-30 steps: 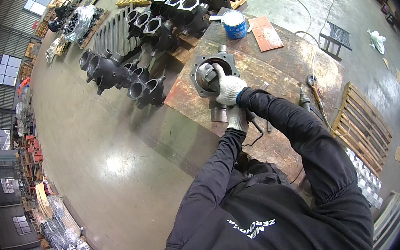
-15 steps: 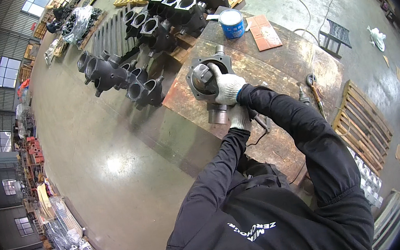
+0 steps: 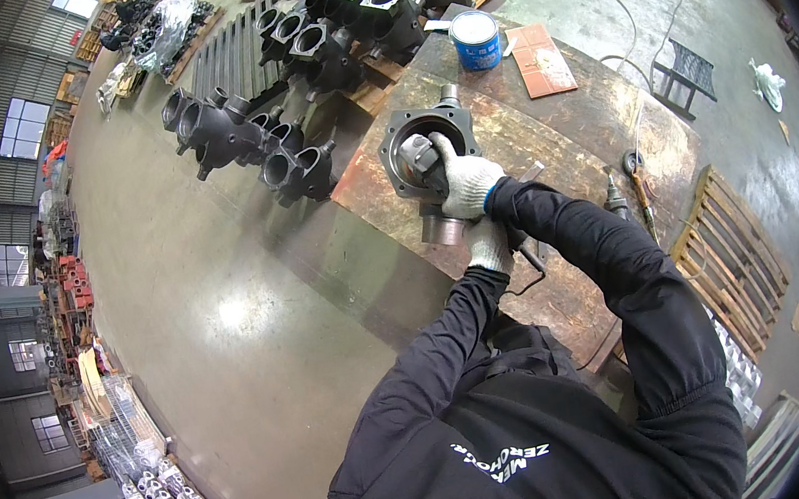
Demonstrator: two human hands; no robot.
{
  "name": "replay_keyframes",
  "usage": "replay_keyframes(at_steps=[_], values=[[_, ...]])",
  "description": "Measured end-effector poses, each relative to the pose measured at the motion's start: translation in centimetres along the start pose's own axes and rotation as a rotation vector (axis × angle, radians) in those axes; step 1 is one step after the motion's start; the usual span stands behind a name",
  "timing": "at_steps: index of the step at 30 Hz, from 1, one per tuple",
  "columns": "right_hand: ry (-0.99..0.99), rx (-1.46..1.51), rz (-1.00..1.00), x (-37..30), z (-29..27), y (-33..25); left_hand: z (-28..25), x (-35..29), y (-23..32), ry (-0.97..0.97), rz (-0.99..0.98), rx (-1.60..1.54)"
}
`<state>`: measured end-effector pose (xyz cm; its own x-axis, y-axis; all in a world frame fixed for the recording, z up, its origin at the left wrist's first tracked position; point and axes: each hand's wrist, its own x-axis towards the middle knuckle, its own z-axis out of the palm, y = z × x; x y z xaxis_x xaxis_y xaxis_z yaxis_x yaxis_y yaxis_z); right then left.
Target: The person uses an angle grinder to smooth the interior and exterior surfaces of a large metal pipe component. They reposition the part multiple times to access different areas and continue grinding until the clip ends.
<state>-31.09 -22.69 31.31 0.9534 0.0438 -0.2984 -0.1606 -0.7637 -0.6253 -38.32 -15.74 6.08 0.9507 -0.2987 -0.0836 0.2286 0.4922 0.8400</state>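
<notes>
A dark metal housing (image 3: 403, 184) with a square flange and a round opening sits on the worn workbench (image 3: 508, 149). My right hand (image 3: 471, 182), in a white knit glove, reaches over its near side. The right thumb presses on a grey rounded piece (image 3: 418, 154) inside the opening; the other fingers are mostly hidden. Just below is my left hand (image 3: 490, 246), also gloved, close to the housing's short metal pipe end (image 3: 442, 228). Its fingers are hidden beneath the right hand and the housing. A black bent handle or cord (image 3: 531, 267) shows beside the left wrist.
A blue can (image 3: 476, 40) and a reddish tile-like sheet (image 3: 541, 59) lie at the bench's far side. A tool with an orange handle (image 3: 641, 187) rests to the right. Several dark castings (image 3: 283, 169) stand left of the bench. A wooden pallet (image 3: 731, 256) is at right.
The whole view has shifted slightly, with bench and castings now a little lower and to the right. My right thumb stays on the grey piece, and both hands remain at the housing.
</notes>
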Motion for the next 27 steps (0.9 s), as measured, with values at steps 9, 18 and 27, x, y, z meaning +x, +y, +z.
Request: replay_keyframes(at_steps=[9,18,27], values=[[-0.182,-0.240,0.039,2.7,-0.1,-0.9,3.1,1.3,6.0,-0.256,-0.134,0.179],[0.012,-0.139,-0.020,1.8,-0.4,-0.7,0.7,3.1,3.5,-0.120,-0.279,-0.059],[-0.091,-0.158,0.067,2.6,0.2,-1.4,-1.3,3.5,-0.1,-0.179,0.015,0.205]])
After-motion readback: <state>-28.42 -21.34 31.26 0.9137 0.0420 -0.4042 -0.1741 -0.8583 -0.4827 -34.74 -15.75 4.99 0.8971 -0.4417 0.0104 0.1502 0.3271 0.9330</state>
